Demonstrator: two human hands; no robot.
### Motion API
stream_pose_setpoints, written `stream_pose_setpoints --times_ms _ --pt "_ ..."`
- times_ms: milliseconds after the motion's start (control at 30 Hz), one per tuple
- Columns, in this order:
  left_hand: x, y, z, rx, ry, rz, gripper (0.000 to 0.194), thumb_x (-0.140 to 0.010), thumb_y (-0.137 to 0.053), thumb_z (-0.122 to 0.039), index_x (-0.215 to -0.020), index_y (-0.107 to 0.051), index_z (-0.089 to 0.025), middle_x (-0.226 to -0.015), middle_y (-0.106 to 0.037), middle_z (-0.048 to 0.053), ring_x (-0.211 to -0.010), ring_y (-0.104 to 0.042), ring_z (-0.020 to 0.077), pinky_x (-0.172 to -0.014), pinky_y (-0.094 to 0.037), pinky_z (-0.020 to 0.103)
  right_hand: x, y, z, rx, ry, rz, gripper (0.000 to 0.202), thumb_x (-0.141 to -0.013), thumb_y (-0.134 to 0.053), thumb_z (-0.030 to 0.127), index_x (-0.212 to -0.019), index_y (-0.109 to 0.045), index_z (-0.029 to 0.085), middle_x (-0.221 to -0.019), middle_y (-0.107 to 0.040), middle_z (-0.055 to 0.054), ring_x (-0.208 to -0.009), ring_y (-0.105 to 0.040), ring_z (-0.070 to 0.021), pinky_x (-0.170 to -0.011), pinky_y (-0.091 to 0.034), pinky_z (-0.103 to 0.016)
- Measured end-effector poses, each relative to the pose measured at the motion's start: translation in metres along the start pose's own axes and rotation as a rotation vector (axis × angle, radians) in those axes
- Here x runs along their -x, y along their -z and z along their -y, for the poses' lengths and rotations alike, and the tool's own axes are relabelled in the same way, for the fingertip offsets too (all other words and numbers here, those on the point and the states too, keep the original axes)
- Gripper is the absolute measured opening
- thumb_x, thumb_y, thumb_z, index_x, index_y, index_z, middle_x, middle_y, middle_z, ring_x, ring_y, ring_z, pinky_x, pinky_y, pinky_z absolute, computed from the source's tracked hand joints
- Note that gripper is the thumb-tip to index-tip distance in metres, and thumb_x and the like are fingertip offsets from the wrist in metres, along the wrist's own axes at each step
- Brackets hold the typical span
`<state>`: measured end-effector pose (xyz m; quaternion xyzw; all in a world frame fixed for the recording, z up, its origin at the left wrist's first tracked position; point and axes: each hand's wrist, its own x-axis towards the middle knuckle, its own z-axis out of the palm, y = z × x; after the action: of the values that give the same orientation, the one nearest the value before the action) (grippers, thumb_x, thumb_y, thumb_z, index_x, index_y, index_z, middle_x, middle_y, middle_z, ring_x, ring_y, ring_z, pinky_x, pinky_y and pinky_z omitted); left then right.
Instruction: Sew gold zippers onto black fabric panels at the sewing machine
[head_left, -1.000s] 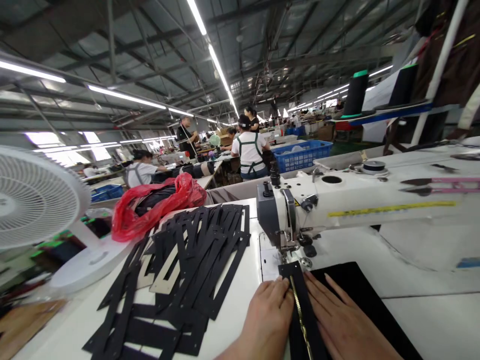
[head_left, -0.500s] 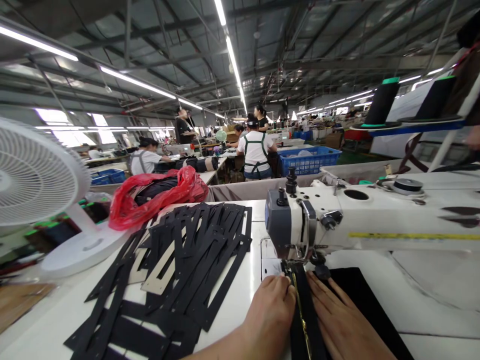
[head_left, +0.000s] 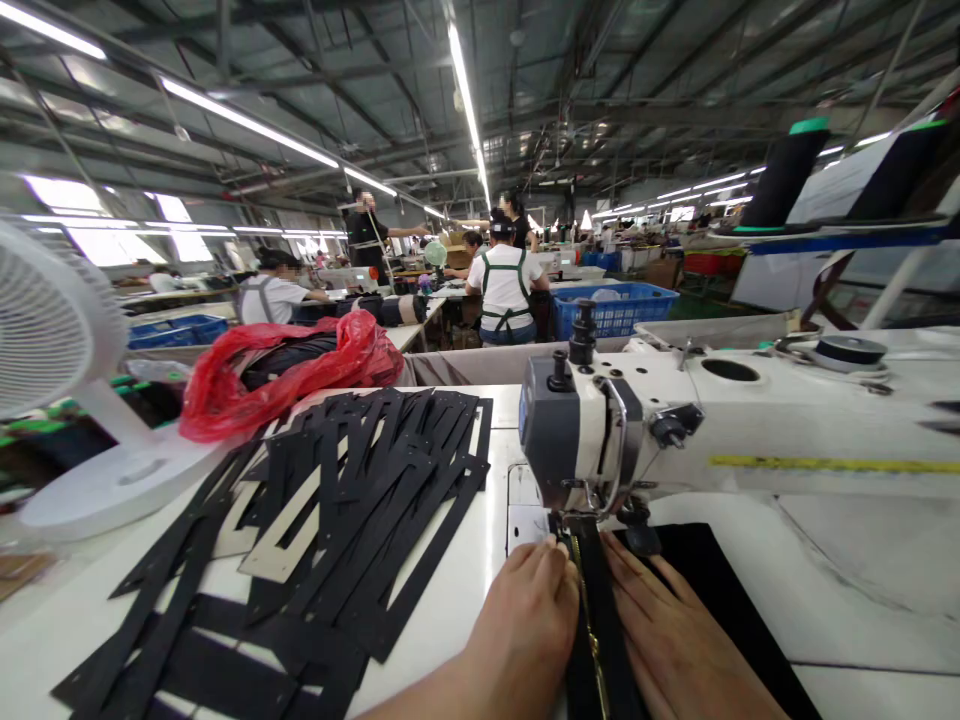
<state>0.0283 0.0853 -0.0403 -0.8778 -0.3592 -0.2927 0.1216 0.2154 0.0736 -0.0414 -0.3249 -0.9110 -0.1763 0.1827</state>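
A black zipper with gold teeth (head_left: 591, 632) runs lengthwise from under the presser foot of a white sewing machine (head_left: 810, 425) toward me. My left hand (head_left: 521, 625) lies along its left edge, fingers bent and pressed together on the tape close to the foot. On the other side, my right hand (head_left: 671, 625) rests flat with fingers stretched out, pressing on the black material beside the teeth. A larger black panel (head_left: 739, 600) extends under and past the right hand. The needle point is hidden behind the machine head and foot.
Cut black frame-shaped pieces (head_left: 360, 530) are heaped on the white table to the left. Behind them sits a red plastic bag (head_left: 300, 365) with dark material. A white fan (head_left: 60, 330) stands far left, thread cones (head_left: 787, 180) upper right. Co-workers and a blue crate (head_left: 615, 312) are beyond.
The camera view has turned slightly, so the scene sits a little further left and higher. Both hands keep nearly the same hold by the presser foot.
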Motion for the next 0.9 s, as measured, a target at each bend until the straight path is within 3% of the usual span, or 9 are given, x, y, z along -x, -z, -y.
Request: stream_pose_setpoints --times_ms 233,433,900 --pt "0.004 0.002 -0.001 0.030 0.028 0.102 0.014 -0.088 -0.047 -0.008 -0.094 -0.059 -0.007 -0.090 -0.060 0.012 -0.084 -0.058 0.0237 -0.076 -0.054 0.038 -0.005 0.009 0.004 -0.028 -0.039 0.046 0.063 -0.079 -0.042 0.010 -0.141 -0.029 0.010 -0.134 -0.046 -0.014 -0.121 -0.047 -0.0243 -0.100 -0.039 -0.044" --pt "0.005 0.000 -0.001 0.017 0.033 0.121 0.014 -0.088 -0.046 -0.009 -0.092 -0.060 -0.007 -0.089 -0.059 0.011 -0.082 -0.057 0.0241 -0.073 -0.055 0.039 -0.007 0.011 0.005 -0.046 -0.072 0.070 0.057 -0.082 -0.041 0.011 -0.139 -0.034 0.012 -0.136 -0.045 -0.013 -0.125 -0.041 -0.0227 -0.101 -0.038 -0.043" --pt "0.000 0.006 -0.002 -0.002 0.025 0.182 0.019 -0.091 -0.040 -0.010 -0.093 -0.060 -0.009 -0.087 -0.060 0.010 -0.083 -0.057 0.0217 -0.076 -0.053 0.036 -0.003 0.003 0.003 0.047 -0.005 0.010 0.061 -0.078 -0.043 0.013 -0.138 -0.033 0.008 -0.128 -0.053 -0.015 -0.114 -0.053 -0.0237 -0.096 -0.042 -0.043"
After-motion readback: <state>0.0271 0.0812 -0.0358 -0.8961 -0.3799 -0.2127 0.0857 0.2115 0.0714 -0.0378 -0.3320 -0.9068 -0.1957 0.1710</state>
